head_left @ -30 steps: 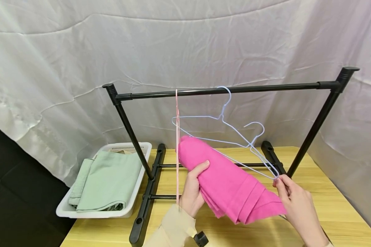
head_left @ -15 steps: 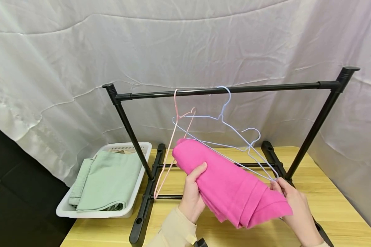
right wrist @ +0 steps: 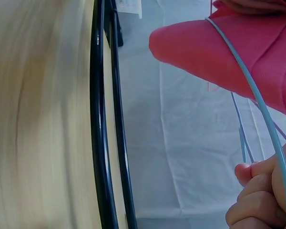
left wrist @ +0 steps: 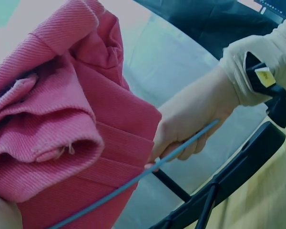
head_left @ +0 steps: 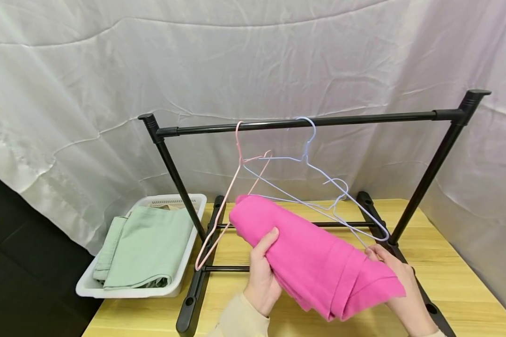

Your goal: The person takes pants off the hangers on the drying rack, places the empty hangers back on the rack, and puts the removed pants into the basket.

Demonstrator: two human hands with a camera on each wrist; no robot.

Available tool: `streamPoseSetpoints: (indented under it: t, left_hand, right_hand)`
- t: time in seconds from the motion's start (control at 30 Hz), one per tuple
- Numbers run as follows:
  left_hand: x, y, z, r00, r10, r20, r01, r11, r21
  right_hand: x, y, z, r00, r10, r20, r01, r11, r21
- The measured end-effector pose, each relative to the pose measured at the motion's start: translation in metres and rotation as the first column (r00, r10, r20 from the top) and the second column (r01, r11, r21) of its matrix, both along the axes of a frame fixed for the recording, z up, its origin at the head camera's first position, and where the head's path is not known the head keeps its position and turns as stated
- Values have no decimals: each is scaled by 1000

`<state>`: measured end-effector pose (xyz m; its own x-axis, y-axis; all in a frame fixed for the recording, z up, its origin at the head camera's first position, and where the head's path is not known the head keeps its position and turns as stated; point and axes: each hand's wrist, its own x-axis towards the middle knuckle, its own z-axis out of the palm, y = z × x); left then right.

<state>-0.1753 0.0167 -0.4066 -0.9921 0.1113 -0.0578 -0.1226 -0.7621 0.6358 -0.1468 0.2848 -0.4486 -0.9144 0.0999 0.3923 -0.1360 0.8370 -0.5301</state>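
Observation:
My left hand [head_left: 263, 281] grips a folded bright pink garment [head_left: 312, 252], its thumb lying on top of the cloth. At the garment's right end, my right hand [head_left: 398, 276] pinches a corner of a light blue hanger [head_left: 339, 216], partly covered by the cloth. In the right wrist view the hanger's wire [right wrist: 257, 95] passes across the pink garment [right wrist: 219, 57], and my right fingers [right wrist: 260, 200] are curled. A second blue hanger [head_left: 309, 140] hangs from the black rail [head_left: 375, 120], overlapping the held one. Left of it a pink hanger [head_left: 239, 150] hangs, turned at an angle.
A white basket [head_left: 84, 288] with a folded pale green garment [head_left: 152, 248] stands at the left on the wooden table [head_left: 459, 262]. The rack's black feet [head_left: 189, 299] and lower bars [head_left: 227, 268] surround the work area. White curtain cloth [head_left: 236, 70] hangs behind.
The pink garment has come slightly down and left with my left hand. The held blue hanger has dropped and tilted, its hook moving left. The hung blue hanger and the pink hanger have swung round.

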Motion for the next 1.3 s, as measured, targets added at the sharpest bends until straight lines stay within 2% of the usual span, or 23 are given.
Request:
streamPoseSetpoints:
  t: [0.17, 0.27, 0.47, 0.77, 0.97, 1.3]
  left_hand:
    - [7, 8, 1, 999, -51, -1, 51, 999, -9]
    - [9, 10, 0, 998, -67, 4, 67, 998, -13]
    - [11, 8, -2, 997, -74, 10, 75, 997, -23]
    - [15, 7, -10, 992, -114, 59, 116, 993, -30]
    - [20, 11, -18, 984, -153, 93, 156, 987, -26]
    - [17, 17, -33, 980, -130, 153, 131, 991, 2]
  right_hand:
    - [-6, 0, -1, 985, -10, 173, 14, 1000, -20]
    - [-6, 1, -2, 974, -10, 228, 19, 999, -38]
    - [2, 2, -1, 988, -25, 151, 31, 999, -42]
    - [4, 6, 1, 990, -23, 140, 30, 998, -47]
    - [3, 14, -5, 995, -36, 96, 40, 998, -42]
    - [5, 20, -9, 996, -38, 76, 40, 999, -35]
